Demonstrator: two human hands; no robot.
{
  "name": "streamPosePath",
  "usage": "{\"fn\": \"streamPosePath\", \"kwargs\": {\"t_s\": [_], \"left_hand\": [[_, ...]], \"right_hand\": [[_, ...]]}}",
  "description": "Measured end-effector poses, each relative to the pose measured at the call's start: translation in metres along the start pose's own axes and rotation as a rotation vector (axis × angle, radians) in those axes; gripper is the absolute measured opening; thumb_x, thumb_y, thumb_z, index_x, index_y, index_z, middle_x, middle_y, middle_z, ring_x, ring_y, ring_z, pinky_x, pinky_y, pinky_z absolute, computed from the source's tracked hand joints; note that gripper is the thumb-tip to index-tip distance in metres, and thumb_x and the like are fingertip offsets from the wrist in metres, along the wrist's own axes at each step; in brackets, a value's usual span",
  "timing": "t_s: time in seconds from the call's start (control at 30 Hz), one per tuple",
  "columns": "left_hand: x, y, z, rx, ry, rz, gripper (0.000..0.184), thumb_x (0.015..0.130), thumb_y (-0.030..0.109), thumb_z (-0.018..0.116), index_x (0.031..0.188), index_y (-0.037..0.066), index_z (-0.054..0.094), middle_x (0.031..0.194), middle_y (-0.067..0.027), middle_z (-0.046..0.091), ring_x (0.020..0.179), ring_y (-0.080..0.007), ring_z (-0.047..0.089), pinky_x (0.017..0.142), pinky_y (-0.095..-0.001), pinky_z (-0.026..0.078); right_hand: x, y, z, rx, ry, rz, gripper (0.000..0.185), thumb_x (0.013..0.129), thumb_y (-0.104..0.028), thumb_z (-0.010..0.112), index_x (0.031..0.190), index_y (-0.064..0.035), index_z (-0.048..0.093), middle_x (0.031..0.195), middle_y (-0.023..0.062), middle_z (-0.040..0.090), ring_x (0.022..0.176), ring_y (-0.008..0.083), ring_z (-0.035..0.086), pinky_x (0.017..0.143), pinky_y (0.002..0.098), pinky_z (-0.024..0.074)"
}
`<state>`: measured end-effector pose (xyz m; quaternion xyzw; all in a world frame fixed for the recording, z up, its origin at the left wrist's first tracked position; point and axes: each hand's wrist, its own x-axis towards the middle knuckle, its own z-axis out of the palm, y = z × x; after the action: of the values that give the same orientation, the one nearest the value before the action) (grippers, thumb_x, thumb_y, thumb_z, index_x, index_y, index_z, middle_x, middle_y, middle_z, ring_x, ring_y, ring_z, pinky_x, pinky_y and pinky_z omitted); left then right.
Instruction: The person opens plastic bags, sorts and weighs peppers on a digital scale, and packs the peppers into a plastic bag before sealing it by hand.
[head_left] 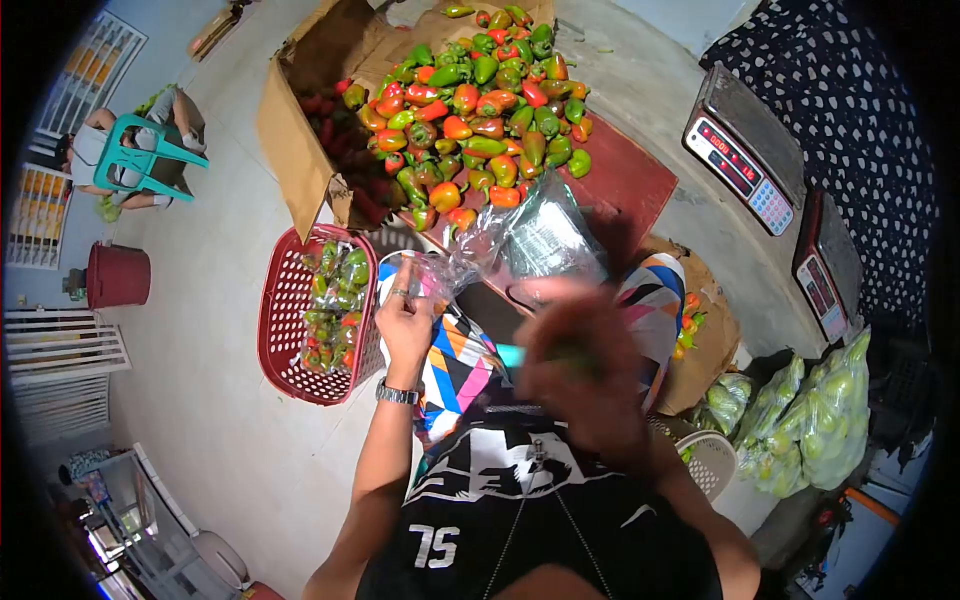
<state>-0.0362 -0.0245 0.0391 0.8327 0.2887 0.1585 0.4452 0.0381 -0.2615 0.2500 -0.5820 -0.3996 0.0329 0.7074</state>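
Note:
My left hand (405, 322), with a watch at its wrist, pinches the edge of a clear plastic bag (450, 272) above my patterned trousers. My right hand (580, 355) is smeared by motion over my lap; something green shows at its palm, too blurred to name. Beyond both hands, a large heap of red, orange and green peppers (480, 120) spreads over a red board (640, 185) and an opened cardboard box (290, 130). A stack of clear plastic bags (555, 235) lies at the near edge of the heap.
A red basket (275, 330) with bagged peppers (335, 275) stands at left. Two digital scales (745, 150) are at right, above bags of green produce (815, 420). A pale basket (712, 462) is beside my right arm. A person sits on a green chair (135, 155) at upper left.

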Motion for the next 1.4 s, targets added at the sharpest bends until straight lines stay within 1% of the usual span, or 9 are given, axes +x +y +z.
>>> {"fn": "streamPosePath", "kwargs": {"t_s": [0.17,0.3,0.4,0.7,0.8,0.93,1.17,1.33,1.4], "left_hand": [[-0.004,0.014,-0.009,-0.036,0.028,0.045,0.073,0.079,-0.005,0.059,0.15,0.014,0.06,0.07,0.0041,0.051,0.06,-0.0054,0.04,0.055,-0.025,0.037],[0.0,-0.005,-0.001,-0.082,0.059,0.102,0.071,0.08,-0.003,0.06,0.149,0.014,0.061,0.068,0.0039,0.05,0.059,-0.005,0.039,0.054,-0.0246,0.036],[0.0,-0.001,-0.001,-0.069,0.069,0.098,0.071,0.079,-0.001,0.06,0.149,0.012,0.061,0.07,0.0037,0.051,0.06,-0.0063,0.041,0.055,-0.0264,0.038],[-0.004,0.01,-0.012,-0.042,0.049,0.04,0.07,0.08,-0.002,0.064,0.148,0.012,0.061,0.069,0.0009,0.049,0.06,-0.0082,0.039,0.054,-0.0277,0.036],[-0.004,0.01,-0.006,-0.112,0.079,0.049,0.07,0.08,-0.003,0.065,0.149,0.013,0.061,0.066,0.0022,0.043,0.058,-0.0087,0.036,0.053,-0.0279,0.034],[-0.002,0.004,-0.006,-0.064,0.093,0.04,0.069,0.081,-0.002,0.064,0.148,0.013,0.062,0.065,0.0034,0.043,0.059,-0.0094,0.038,0.055,-0.028,0.034],[-0.004,-0.004,-0.009,-0.064,0.12,0.059,0.071,0.079,-0.003,0.061,0.148,0.012,0.061,0.071,-0.0006,0.055,0.062,-0.0095,0.045,0.058,-0.0304,0.04],[-0.003,-0.004,-0.007,-0.108,0.113,0.067,0.071,0.08,-0.003,0.059,0.149,0.013,0.061,0.073,-0.0011,0.057,0.062,-0.0088,0.045,0.058,-0.0295,0.041],[0.003,-0.004,-0.001,-0.082,0.129,0.071,0.071,0.08,-0.003,0.058,0.15,0.014,0.06,0.074,-0.0004,0.055,0.061,-0.0084,0.043,0.056,-0.0289,0.04]], "right_hand": [[-0.007,-0.096,-0.081,0.666,0.509,-0.166,0.02,0.104,-0.017,0.056,0.115,-0.0064,0.043,0.09,0.0029,0.048,0.06,0.0115,0.046,0.053,0.0304,0.0429],[-0.058,-0.154,-0.157,0.642,0.568,-0.36,0.012,0.104,-0.015,0.052,0.099,-0.007,0.045,0.092,0.0037,0.046,0.07,0.0133,0.046,0.072,0.0342,0.0436],[-0.144,-0.213,-0.234,0.583,1.163,-0.784,0.015,0.077,0.001,0.057,0.073,-0.0067,0.045,0.069,0.0062,0.047,0.068,0.0209,0.054,0.067,0.043,0.0428],[-0.14,-0.272,-0.236,-0.07,1.179,-0.59,0.015,0.084,-0.014,0.064,0.089,-0.0016,0.056,0.088,0.0153,0.057,0.084,0.0298,0.06,0.078,0.0449,0.048],[-0.082,-0.277,-0.204,-1.494,1.058,0.19,0.022,0.086,-0.019,0.066,0.094,0.0,0.06,0.094,0.0184,0.06,0.089,0.0327,0.062,0.082,0.0456,0.0497],[-0.015,-0.24,-0.166,-1.746,0.562,0.516,0.031,0.089,-0.026,0.069,0.101,0.0023,0.064,0.103,0.0224,0.065,0.096,0.0366,0.065,0.087,0.0464,0.052],[-0.131,-0.075,-0.188,-1.171,-0.824,1.39,0.061,0.087,-0.056,0.076,0.126,-0.0087,0.073,0.113,0.0282,0.072,0.106,0.0455,0.07,0.093,0.0519,0.056],[-0.294,-0.016,-0.181,-0.821,-1.029,1.329,0.051,0.091,-0.047,0.075,0.125,-0.0092,0.073,0.11,0.0243,0.073,0.105,0.0407,0.071,0.093,0.049,0.0562],[-0.262,-0.043,-0.15,-0.818,-0.508,1.21,0.044,0.088,-0.035,0.077,0.123,-0.008,0.072,0.113,0.0236,0.071,0.112,0.0402,0.068,0.093,0.0497,0.0557]]}}
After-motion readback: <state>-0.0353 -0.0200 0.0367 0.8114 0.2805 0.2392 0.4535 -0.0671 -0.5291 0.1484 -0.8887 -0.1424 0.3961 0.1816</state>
